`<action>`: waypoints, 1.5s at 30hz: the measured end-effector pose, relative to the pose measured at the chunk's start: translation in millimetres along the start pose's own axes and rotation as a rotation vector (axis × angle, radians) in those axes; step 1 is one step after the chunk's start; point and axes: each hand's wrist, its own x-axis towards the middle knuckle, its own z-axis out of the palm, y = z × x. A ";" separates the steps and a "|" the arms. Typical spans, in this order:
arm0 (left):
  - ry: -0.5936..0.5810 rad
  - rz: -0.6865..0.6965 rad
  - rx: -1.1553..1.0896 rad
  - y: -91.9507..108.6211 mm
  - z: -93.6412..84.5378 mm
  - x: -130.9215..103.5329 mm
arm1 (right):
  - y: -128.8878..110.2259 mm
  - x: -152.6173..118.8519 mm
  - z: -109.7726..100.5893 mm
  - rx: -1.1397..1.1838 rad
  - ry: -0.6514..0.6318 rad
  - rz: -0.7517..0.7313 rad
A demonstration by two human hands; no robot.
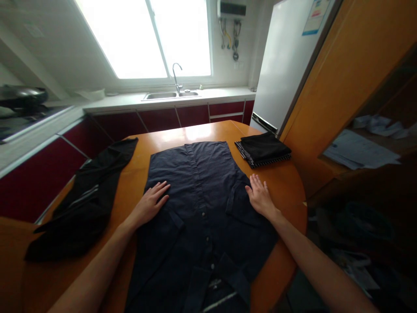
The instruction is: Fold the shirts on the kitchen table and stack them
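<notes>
A dark navy button-up shirt [195,187] lies spread front side up on the wooden table [270,187], its collar toward me and its hem toward the window. Along the left side of the shirt, my left hand [153,200] rests flat on the cloth with fingers stretched out. My right hand [259,195] lies at the shirt's right edge, fingers extended and touching the cloth's border. Neither hand grips anything. The sleeves appear laid across the front.
A stack of folded dark clothes [263,148] sits at the table's far right. Another black garment [94,191] lies loosely along the left edge. Beyond stand a counter with a sink [159,95], a stove [26,113] and a refrigerator [283,56].
</notes>
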 end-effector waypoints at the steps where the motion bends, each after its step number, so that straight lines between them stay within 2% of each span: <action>1: -0.001 -0.001 -0.001 0.0 0.1 0.1 | 3.9 1.7 -0.7 0.015 0.026 0.041; 4: 0.003 -0.003 -0.004 1.9 -0.6 -0.1 | 12.2 4.7 -1.3 0.069 0.079 0.103; 6: 0.000 -0.005 -0.006 4.6 -2.0 -0.7 | 14.3 4.9 0.1 0.116 0.114 0.090; 11: -0.026 -0.025 -0.004 12.6 -6.1 -3.0 | 11.5 3.4 0.6 0.228 0.204 -0.054; 15: -0.024 -0.032 -0.005 15.4 -6.6 -4.7 | -3.5 -1.3 -14.1 0.303 0.264 -0.181; 17: -0.024 -0.035 -0.012 15.9 -6.3 -5.2 | -19.1 -5.0 -24.0 0.296 0.192 -0.241; 19: -0.025 -0.034 -0.018 16.4 -6.3 -5.4 | -39.0 -7.6 -31.0 0.244 0.038 -0.280; 21: -0.029 -0.035 -0.021 17.1 -6.8 -5.5 | -59.5 -7.5 -32.4 0.173 -0.118 -0.299; 23: -0.035 -0.040 -0.019 18.4 -7.7 -5.8 | -76.5 -4.7 -28.5 0.081 -0.206 -0.315; 27: -0.040 -0.042 -0.024 22.3 -9.6 -6.7 | -91.0 2.6 -15.5 -0.102 -0.260 -0.338; 33: -0.041 -0.046 -0.028 24.0 -10.1 -5.7 | -81.8 3.9 -8.5 -0.127 -0.262 -0.244; 36: -0.042 -0.036 -0.021 22.5 -9.6 -4.6 | -77.8 5.3 -5.2 -0.051 -0.240 -0.188; 38: -0.038 -0.025 -0.019 21.2 -9.0 -3.8 | -74.5 9.6 -4.2 0.085 -0.260 -0.164; 41: -0.029 -0.020 -0.016 18.7 -7.8 -2.5 | -62.0 23.1 -9.1 0.482 -0.385 -0.100; 42: -0.026 -0.017 -0.016 17.6 -7.3 -2.0 | -55.1 29.2 -12.7 0.618 -0.388 -0.064; 43: -0.023 -0.011 -0.018 16.5 -6.7 -1.4 | -47.0 35.8 -16.8 0.728 -0.346 -0.025; 45: -0.017 0.000 -0.024 13.9 -5.7 -0.1 | -28.4 48.9 -24.8 0.847 -0.156 0.040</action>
